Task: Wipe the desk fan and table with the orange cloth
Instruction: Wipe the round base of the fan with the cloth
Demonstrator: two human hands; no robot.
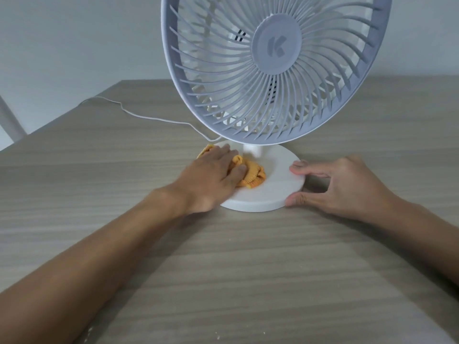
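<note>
Left hand (213,172) palm-down, fingers curled and pressing, right hand (340,184) pinching between thumb and fingers, forearms extended

I read this as a home room or small office: wood-grain laminate table (248,269), plain pale wall (74,40), white desk fan (273,70) with thin white power cord (149,117); white chair frame (10,120) at left edge.
</note>
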